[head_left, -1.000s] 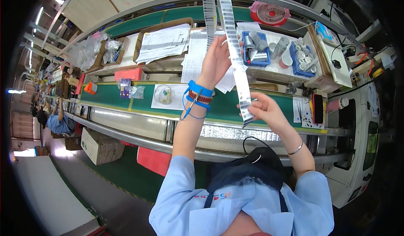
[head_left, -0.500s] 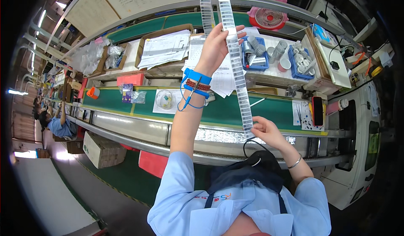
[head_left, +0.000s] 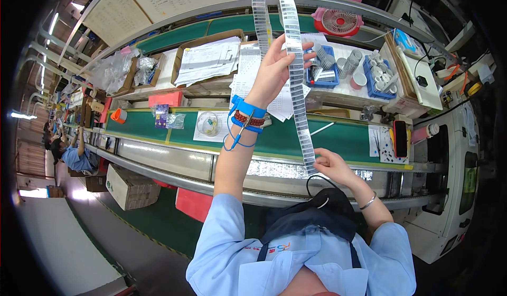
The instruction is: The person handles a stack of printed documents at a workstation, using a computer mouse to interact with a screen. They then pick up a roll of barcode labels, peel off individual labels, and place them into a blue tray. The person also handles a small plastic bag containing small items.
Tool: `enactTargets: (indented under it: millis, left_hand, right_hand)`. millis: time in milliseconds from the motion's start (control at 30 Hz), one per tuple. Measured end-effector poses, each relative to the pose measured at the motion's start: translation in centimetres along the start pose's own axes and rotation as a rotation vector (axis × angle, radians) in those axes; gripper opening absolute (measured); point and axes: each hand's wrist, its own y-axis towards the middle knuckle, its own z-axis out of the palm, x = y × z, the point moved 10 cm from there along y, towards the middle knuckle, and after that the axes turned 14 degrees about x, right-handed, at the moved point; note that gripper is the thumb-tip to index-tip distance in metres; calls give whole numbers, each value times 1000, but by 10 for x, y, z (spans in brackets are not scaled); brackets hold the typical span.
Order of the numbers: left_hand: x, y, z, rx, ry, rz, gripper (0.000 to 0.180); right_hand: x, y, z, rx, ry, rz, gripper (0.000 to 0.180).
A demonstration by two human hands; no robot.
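Observation:
A long, narrow strip of white labels (head_left: 299, 98) with dark print runs down across the green bench. Its upper length passes through my left hand (head_left: 273, 69), thumb in front of it and the other fingers behind. My right hand (head_left: 334, 167) pinches the strip's lower end between thumb and fingers, over the near metal edge of the bench. A second length of label strip (head_left: 260, 19) hangs left of the first, near the far rail, partly hidden by my left hand. Around my left wrist are a blue strap (head_left: 248, 108), a coiled blue cord and beads.
Printed sheets fill a cardboard box (head_left: 208, 61) at the back. Blue bins (head_left: 379, 85) of grey and white rolls stand far right, near a pink fan (head_left: 338, 21). A round clear dish (head_left: 207, 124), a white stick (head_left: 322, 128) and a phone (head_left: 400, 139) lie on the green surface.
My left hand has shifted slightly along the strip, its thumb now lying across the front. The strip's upper part has swung a little right. My right hand keeps its pinch, nearly still.

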Motion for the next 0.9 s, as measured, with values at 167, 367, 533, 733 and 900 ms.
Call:
enactTargets:
  millis: [167, 367, 533, 733, 900]
  left_hand:
    - [1, -2, 1, 7, -23, -2, 48]
    - [5, -15, 7, -5, -57, -27, 48]
    - [29, -52, 22, -69, -119, -116, 47]
    - [60, -95, 44, -122, -171, -208, 40]
    - [75, -132, 64, -167, -196, -271, 37]
  right_hand:
    - [0, 2, 2, 9, 22, 5, 32]
    - [26, 9, -10, -54, -115, -164, 41]
    - [90, 37, -48, -161, 6, -370, 43]
    - [137, 77, -61, -9, 513, -543, 45]
    - [163, 65, -39, 67, 459, -617, 51]
